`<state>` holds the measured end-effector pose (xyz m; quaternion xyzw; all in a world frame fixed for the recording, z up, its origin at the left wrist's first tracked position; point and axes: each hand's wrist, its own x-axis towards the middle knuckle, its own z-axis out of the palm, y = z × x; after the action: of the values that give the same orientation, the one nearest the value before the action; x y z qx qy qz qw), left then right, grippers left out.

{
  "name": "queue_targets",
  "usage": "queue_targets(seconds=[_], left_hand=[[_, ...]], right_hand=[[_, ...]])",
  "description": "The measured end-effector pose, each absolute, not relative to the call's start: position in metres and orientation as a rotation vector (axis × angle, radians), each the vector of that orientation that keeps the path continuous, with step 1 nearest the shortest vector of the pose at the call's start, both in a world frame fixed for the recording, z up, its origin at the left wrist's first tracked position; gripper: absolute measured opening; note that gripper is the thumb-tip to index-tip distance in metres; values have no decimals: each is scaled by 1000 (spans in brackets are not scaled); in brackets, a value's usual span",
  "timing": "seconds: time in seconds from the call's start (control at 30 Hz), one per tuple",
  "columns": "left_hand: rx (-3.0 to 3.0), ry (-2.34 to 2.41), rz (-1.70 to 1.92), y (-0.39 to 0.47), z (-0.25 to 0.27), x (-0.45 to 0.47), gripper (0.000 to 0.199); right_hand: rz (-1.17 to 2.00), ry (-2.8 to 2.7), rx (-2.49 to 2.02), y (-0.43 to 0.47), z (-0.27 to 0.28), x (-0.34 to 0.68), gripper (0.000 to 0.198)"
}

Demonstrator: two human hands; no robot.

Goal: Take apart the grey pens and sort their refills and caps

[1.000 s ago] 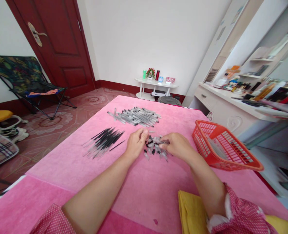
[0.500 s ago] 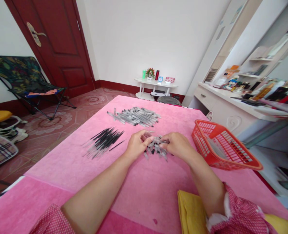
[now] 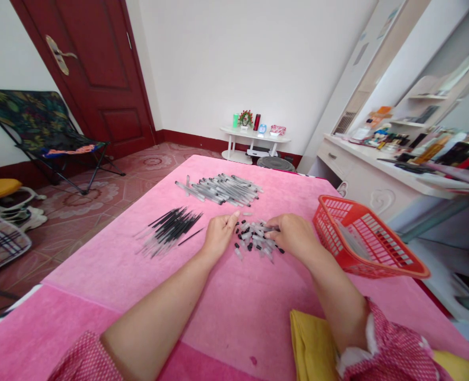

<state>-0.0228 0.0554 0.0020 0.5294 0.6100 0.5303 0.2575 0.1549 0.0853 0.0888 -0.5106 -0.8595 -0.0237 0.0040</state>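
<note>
A loose heap of small clear pen caps with black parts lies on the pink cloth between my hands. My right hand is at the heap's right side, thumb and fingers pinched on a greyish pen cap. At the heap's left edge rests my left hand, its fingers curled in and the thumb against them; whatever it holds is hidden. Black pen refills form a pile left of my left hand, with one lying apart. Farther back are many clear pen barrels with dark ends.
An orange-red plastic basket stands at the table's right, with something pale inside. A folded yellow cloth lies by my right forearm. Beyond are a cluttered dresser, a low white stand and a folding chair.
My left hand has drawn left, off the heap of caps, and its fingers have curled in, so more caps show. My right hand stays at the heap's right side.
</note>
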Motion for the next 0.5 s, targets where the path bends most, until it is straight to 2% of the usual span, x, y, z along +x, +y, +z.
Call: queue_targets(seconds=[0.2,0.3,0.5], left_hand=[[930,1188,1534,56,9,-17,34],[761,982,1497,54,17,-14,33],[1048,1124,1425,53,18,-10,36]], right_hand=[[-37,-2690,-1616,85,88,155,19],[-24,-2704,-1616,83,89,153,19],[3,-2705,-1590,85,87,154,20]])
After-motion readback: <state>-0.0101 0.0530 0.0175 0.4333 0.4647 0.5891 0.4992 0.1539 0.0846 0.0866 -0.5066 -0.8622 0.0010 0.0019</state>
